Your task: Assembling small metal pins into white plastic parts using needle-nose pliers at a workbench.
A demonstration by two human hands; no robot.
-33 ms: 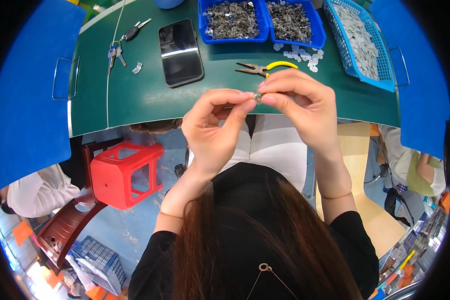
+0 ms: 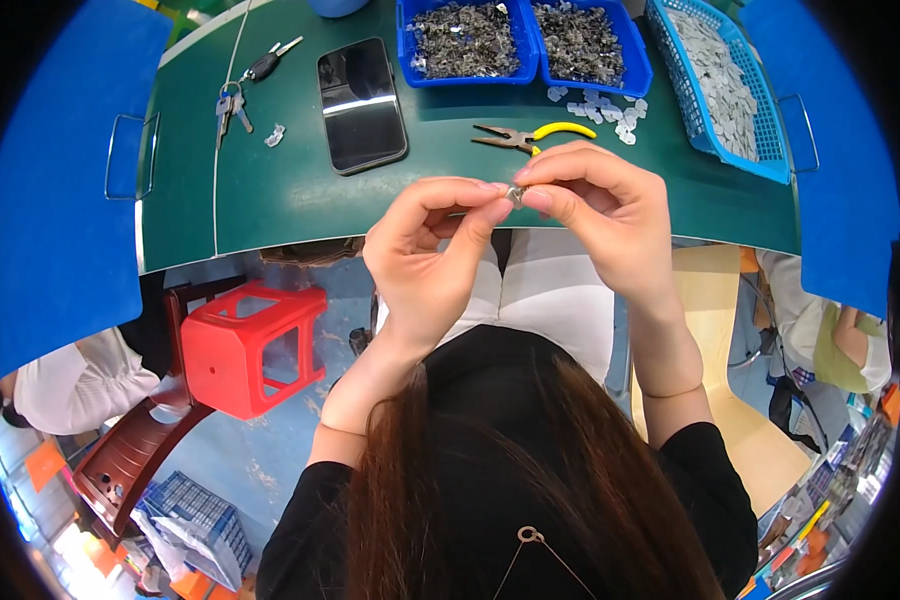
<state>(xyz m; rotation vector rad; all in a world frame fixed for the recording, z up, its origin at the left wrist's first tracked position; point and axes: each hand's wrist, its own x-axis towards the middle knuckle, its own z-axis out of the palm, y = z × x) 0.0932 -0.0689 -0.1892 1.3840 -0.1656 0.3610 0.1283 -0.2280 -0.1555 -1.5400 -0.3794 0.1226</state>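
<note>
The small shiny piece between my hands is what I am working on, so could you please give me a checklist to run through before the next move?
1. Left hand grip: ok; its thumb and forefinger pinch the small shiny piece.
2. Right hand grip: ok; its fingers pinch the same piece from the right.
3. Fit or alignment of the piece: cannot tell; it is tiny and partly covered.
4. Pliers set down: ok; they lie on the green table, just beyond the hands.
5. Loose pieces contained: not ok; some pale loose pieces lie outside the right blue tray.
6. Phone apart from both hands: ok.
</note>
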